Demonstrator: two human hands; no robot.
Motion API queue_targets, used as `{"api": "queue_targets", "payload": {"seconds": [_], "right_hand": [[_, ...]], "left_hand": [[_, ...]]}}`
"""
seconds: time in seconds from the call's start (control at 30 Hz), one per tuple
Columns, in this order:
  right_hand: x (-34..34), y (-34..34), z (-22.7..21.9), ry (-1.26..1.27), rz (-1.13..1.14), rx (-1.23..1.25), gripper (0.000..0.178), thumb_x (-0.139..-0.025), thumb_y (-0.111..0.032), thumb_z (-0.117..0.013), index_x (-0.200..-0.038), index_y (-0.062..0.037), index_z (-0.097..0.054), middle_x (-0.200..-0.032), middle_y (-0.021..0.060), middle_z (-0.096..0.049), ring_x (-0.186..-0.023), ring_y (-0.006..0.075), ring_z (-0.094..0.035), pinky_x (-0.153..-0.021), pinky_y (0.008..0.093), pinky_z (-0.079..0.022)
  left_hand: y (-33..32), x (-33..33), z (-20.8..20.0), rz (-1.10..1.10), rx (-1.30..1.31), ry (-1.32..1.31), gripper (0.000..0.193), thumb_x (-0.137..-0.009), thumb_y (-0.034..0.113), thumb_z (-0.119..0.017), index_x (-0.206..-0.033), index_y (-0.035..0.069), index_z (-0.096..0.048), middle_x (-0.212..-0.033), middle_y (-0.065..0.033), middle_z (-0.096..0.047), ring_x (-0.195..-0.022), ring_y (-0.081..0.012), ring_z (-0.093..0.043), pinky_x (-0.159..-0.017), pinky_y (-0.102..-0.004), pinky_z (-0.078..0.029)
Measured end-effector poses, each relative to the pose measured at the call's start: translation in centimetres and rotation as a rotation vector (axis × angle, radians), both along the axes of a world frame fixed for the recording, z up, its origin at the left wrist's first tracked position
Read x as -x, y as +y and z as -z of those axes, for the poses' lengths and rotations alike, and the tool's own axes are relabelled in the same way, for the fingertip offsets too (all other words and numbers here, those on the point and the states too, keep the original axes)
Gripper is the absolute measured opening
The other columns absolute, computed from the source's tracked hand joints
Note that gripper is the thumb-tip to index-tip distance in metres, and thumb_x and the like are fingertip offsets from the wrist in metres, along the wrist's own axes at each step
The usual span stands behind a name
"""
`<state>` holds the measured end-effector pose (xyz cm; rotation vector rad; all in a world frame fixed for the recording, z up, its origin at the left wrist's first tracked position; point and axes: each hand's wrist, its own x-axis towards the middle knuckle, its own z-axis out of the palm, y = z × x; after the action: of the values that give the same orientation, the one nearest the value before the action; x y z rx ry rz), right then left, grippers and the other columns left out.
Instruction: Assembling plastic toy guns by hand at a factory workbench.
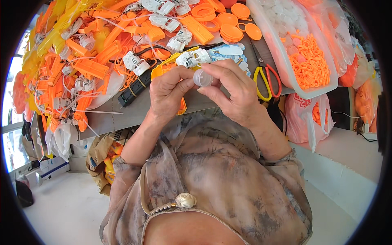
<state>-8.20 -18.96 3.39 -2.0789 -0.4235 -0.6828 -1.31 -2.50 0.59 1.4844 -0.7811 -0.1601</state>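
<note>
A small, clear round plastic cup (203, 78) is pinched between the fingertips of both hands above the table's near edge. My left hand (170, 92) grips it from the left with thumb and index finger, the other fingers curled. From the other side my right hand (232, 90) closes thumb and fingers around its rim. Just beyond the fingertips is a white mechanism (193, 58) beside a yellow-orange plastic piece (161, 70), partly hidden by my hands. Whether a finger touches either of these, I cannot tell.
Orange plastic parts (94, 67) with white mechanisms heap up at the left. Orange round caps (231, 32) lie farther back. Scissors (267, 81) with yellow and red handles rest before a translucent bin (326, 90) holding small orange rings (310, 61). A plastic bag (300, 118) stands lower right.
</note>
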Motion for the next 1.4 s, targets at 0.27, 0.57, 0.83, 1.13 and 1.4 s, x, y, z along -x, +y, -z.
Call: {"api": "queue_targets", "payload": {"seconds": [0.27,0.57,0.83,1.13,1.4], "right_hand": [[0.6,-0.1,0.0,0.086,-0.001,-0.114,0.041,-0.071,0.001,-0.073,-0.109,0.0012,-0.057,-0.097,0.0098,-0.059,-0.074,0.0152,-0.058,-0.062,0.0261,-0.049],[1.8,0.0,1.4,0.246,-0.063,-0.241,0.024,-0.074,0.006,-0.067,-0.097,0.0029,-0.058,-0.095,0.0086,-0.059,-0.076,0.0145,-0.057,-0.066,0.0249,-0.048],[2.7,1.3,3.7,0.123,0.084,-0.179,0.014,-0.076,0.009,-0.059,-0.089,0.0026,-0.057,-0.098,0.0125,-0.059,-0.083,0.0197,-0.059,-0.071,0.0269,-0.048],[4.4,-2.5,4.0,0.341,0.191,-0.373,0.008,-0.081,0.007,-0.053,-0.088,0.0025,-0.055,-0.106,0.0128,-0.056,-0.092,0.0157,-0.055,-0.076,0.0243,-0.044],[0.7,-4.9,2.6,0.566,0.008,-0.876,0.023,-0.094,-0.017,-0.047,-0.102,0.0014,-0.059,-0.094,0.0087,-0.060,-0.075,0.0103,-0.055,-0.059,0.0245,-0.047]], "left_hand": [[-0.1,0.7,-1.4,-0.020,-0.005,0.099,0.020,-0.080,0.003,-0.066,-0.099,0.000,-0.062,-0.089,-0.0048,-0.065,-0.079,-0.0099,-0.056,-0.070,-0.0244,-0.047],[0.2,0.5,-1.1,-0.051,-0.255,-0.463,0.042,-0.060,0.005,-0.077,-0.099,0.002,-0.061,-0.087,-0.0080,-0.062,-0.077,-0.0246,-0.057,-0.070,-0.0348,-0.044],[-0.7,1.2,-0.1,-0.018,-0.259,-0.732,0.035,-0.061,0.005,-0.073,-0.092,0.000,-0.058,-0.083,-0.0106,-0.060,-0.074,-0.0288,-0.056,-0.074,-0.0374,-0.042],[-1.5,-4.1,0.2,-0.026,-0.327,-0.780,0.031,-0.063,0.007,-0.071,-0.092,0.005,-0.061,-0.083,-0.0067,-0.061,-0.083,-0.0251,-0.056,-0.079,-0.0366,-0.038],[-1.2,-4.2,0.4,0.063,-0.258,-0.462,0.038,-0.060,0.005,-0.074,-0.097,0.006,-0.067,-0.083,-0.0044,-0.062,-0.082,-0.0237,-0.053,-0.078,-0.0342,-0.042]]}}
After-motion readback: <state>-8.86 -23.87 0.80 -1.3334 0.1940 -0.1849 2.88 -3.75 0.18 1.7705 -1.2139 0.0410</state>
